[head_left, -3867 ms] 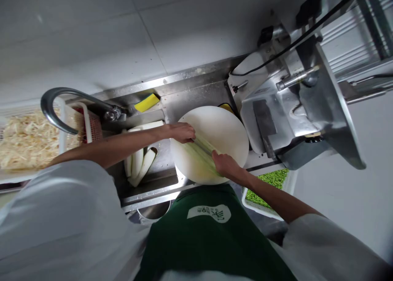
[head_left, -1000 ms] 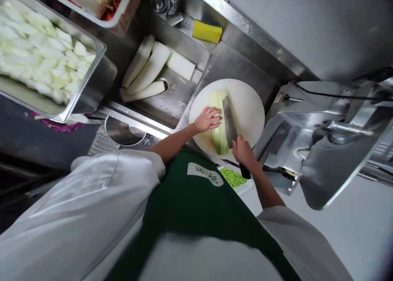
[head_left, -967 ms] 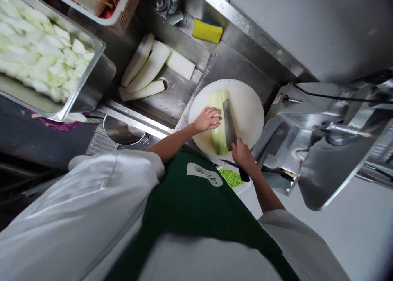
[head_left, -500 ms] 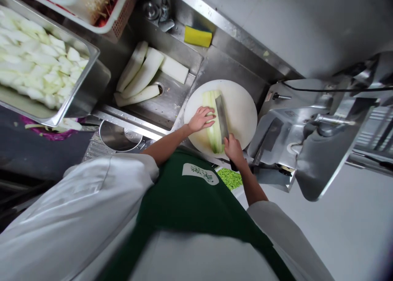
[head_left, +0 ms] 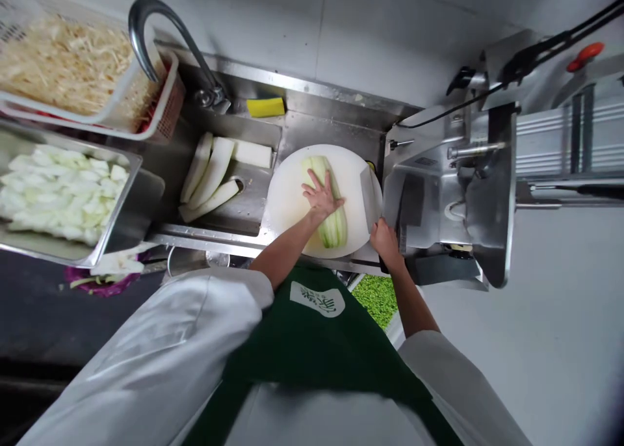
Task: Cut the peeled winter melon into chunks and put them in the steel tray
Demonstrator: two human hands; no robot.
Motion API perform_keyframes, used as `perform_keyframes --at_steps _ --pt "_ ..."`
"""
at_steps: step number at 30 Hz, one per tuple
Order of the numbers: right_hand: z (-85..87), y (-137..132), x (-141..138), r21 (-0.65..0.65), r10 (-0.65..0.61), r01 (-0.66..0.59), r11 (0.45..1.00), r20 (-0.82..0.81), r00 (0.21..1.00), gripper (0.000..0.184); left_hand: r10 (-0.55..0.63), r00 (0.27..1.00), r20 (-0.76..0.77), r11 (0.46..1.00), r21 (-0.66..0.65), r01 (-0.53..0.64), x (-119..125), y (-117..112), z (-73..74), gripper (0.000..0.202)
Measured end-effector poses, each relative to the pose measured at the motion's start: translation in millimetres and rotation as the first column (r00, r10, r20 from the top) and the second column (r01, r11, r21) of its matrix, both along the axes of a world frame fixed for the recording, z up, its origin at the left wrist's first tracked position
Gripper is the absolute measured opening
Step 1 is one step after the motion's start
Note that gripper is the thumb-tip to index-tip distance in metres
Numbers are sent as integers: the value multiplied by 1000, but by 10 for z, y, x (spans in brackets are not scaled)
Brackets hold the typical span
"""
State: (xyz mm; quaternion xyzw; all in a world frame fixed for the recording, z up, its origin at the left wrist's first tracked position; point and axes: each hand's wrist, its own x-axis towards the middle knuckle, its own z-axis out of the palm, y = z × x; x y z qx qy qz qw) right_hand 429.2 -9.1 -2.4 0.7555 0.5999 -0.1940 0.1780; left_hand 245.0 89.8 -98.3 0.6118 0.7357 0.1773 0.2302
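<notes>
A round white cutting board [head_left: 286, 196] bears a pale green peeled gourd [head_left: 333, 233], with lengthwise lines that look like cuts between strips. My left hand [head_left: 322, 196] lies on top of the gourd, fingers spread wide and palm down. Off to its right, my right hand [head_left: 384, 241] is wrapped round the handle of a cleaver [head_left: 369, 196]. The broad blade is over the right side of the board, apart from the gourd. Most of the handle is hidden in my fist.
Long white gourd pieces [head_left: 214, 170] lie in the sink left of the board. Further left are a steel pan [head_left: 139, 186] of chopped white pieces and a white basket [head_left: 110, 118]. A tap [head_left: 170, 23] and yellow sponge [head_left: 266, 107] stand behind. A metal slicer [head_left: 451, 199] is at right.
My left hand has shifted from the gourd's left side onto its top, fingers spreading. The cleaver has moved right, away from the gourd. The camera view has turned.
</notes>
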Motion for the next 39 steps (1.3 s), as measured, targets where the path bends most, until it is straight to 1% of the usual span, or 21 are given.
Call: perform_keyframes --at_steps 2,5,8,10,11,13,15,16,17,19,20,21,22,24,26,29,33,34,35,38,39 --pt "-27 55 23 24 -13 13 1000 -28 1000 34 -75 996 -54 997 -34 73 -20 40 41 122" --pt "-55 179 43 63 -39 44 997 -83 996 39 -143 974 -174 987 -92 129 -14 -33 144 123" --pt "-81 300 35 92 -48 60 994 -134 990 44 -117 960 -256 986 -146 81 126 -95 240 123" --pt "-95 352 21 96 -39 56 994 -169 985 45 -99 950 -296 981 -191 43 220 -83 291 125" --pt "-103 369 18 99 -33 52 994 -181 983 46 -111 942 -315 975 -220 41 232 -67 314 125" --pt "-116 389 29 102 -32 52 993 -192 981 48 -183 919 -348 955 -285 83 137 -43 358 126" --pt "-130 398 62 103 -35 57 993 -202 979 48 -324 874 -362 922 -329 205 -128 -62 400 127" --pt "-136 399 80 102 -34 56 993 -206 978 48 -419 833 -362 891 -340 300 -305 -90 419 127" --pt "-141 395 91 100 -27 49 994 -210 977 47 -522 773 -361 846 -336 414 -495 -128 438 125" --pt "-143 363 72 98 6 15 995 -210 978 46 -709 608 -358 705 -330 628 -849 -216 463 119" --pt "-138 334 34 94 37 -17 995 -212 977 46 -767 532 -360 637 -327 698 -986 -260 468 116" --pt "-130 296 -23 89 74 -56 994 -220 973 46 -804 473 -361 583 -323 745 -1089 -302 467 113" --pt "-119 252 -94 83 116 -99 992 -235 965 47 -825 436 -361 547 -315 775 -1155 -339 462 111" --pt "-91 156 -249 68 183 -171 983 -267 946 48 -839 410 -357 516 -285 808 -1196 -397 444 106" --pt "-63 74 -358 58 205 -197 979 -278 938 47 -839 417 -349 513 -256 819 -1154 -429 429 104" --pt "-32 18 -346 59 155 -145 988 -233 960 45 -846 420 -328 503 -228 834 -999 -440 413 103" --pt "-13 28 -130 30 57 -53 998 -160 986 43 -887 362 -287 414 -144 899 -655 -401 359 100" --pt "-12 35 -85 16 42 -40 999 -149 988 41 -890 362 -277 404 -110 908 -556 -378 337 95" --pt "-13 43 -50 2 32 -32 999 -143 989 40 -888 376 -265 406 -69 911 -457 -349 313 85" --pt "-2 71 -10 -17 16 -19 1000 -143 990 39 -868 447 -216 444 65 894 -192 -237 232 48" --pt "14 77 -8 -18 21 -24 1000 -148 989 39 -863 462 -202 451 100 887 -120 -199 207 42"
